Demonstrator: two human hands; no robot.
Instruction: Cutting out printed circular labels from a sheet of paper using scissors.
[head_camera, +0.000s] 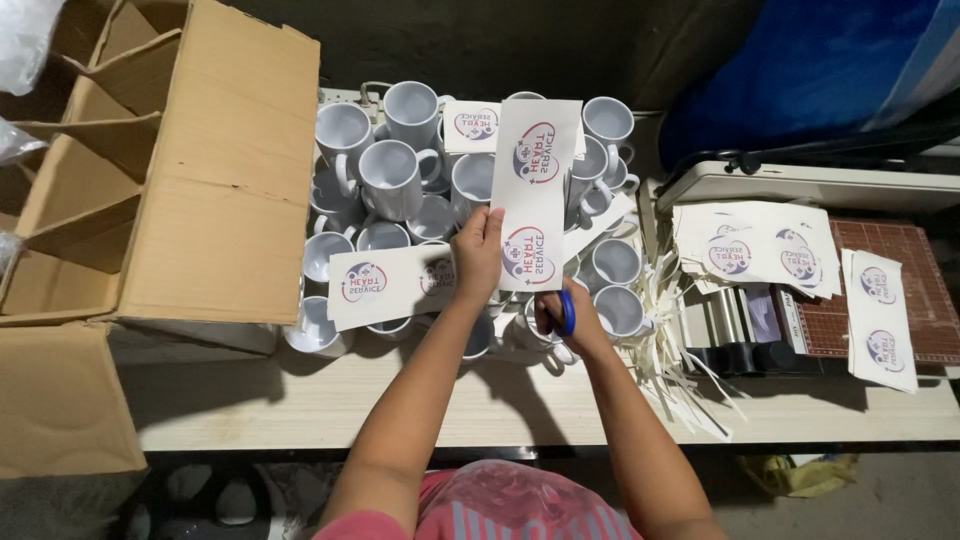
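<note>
My left hand (478, 250) pinches the left edge of a long white paper strip (535, 190) printed with two round red and blue logos, and holds it up over the mugs. Just below the strip's lower end, my right hand (568, 318) grips blue-handled scissors (567, 312); the blades are hidden behind the paper. A heap of white mugs (392, 175) lies under both hands. Another printed strip (385, 283) rests flat on the mugs to the left, and a small printed piece (472, 125) lies at the back.
An open cardboard box (200, 170) with dividers stands on the left. Thin paper offcuts (672, 350) pile up to the right of the mugs. Further right are a stack of printed sheets (755, 245), a paper trimmer (740, 330), a brown cutting mat (900, 290) and one more strip (880, 315).
</note>
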